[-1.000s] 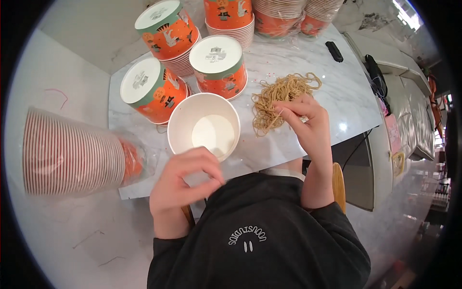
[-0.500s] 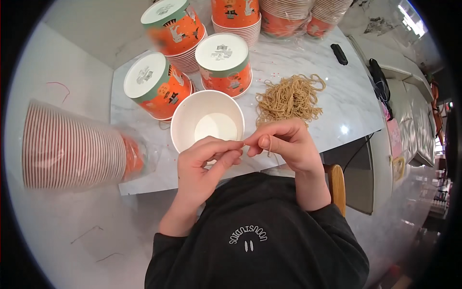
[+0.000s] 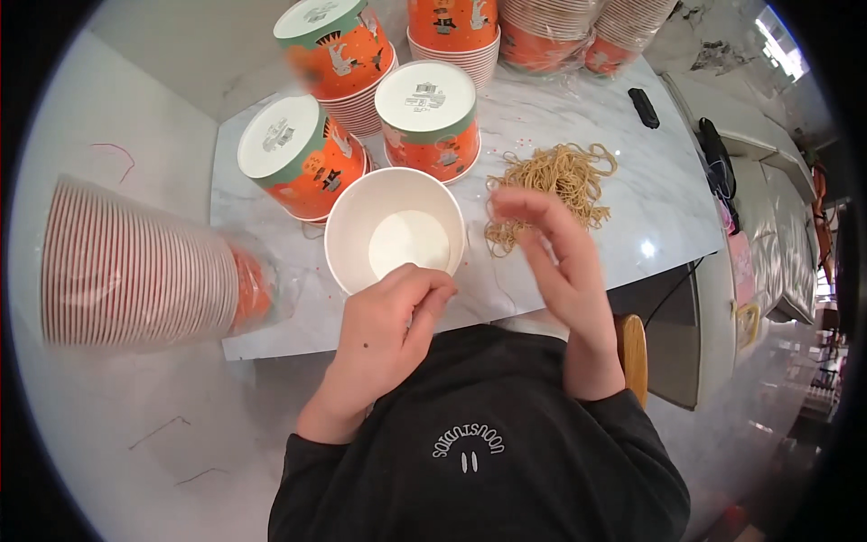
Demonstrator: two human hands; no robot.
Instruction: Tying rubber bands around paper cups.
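Observation:
A white open paper tub (image 3: 348, 217) stands mouth up in front of me. My left hand (image 3: 384, 330) is just in front of its near rim, thumb and forefinger pressed together; what they pinch, if anything, is too small to make out. My right hand (image 3: 560, 257) is raised with thumb and fingers apart, nothing visible between them. It is at the near side of a loose heap of tan string (image 3: 564, 176). A thin strand seems to lie on the table between my hands.
Upside-down orange and green paper tubs (image 3: 424, 113) stand behind the open one, some in nested stacks. A plastic-wrapped stack of tubs (image 3: 135, 266) lies at the left. More wrapped stacks (image 3: 542, 41) are at the back. A small black object (image 3: 643, 107) lies at the far right of the marble-patterned table (image 3: 542, 303).
My hands, fingertips together before, have come apart. The right hand has let go of a string strand and moved up and right, fingers opening; the left hand stays pinched.

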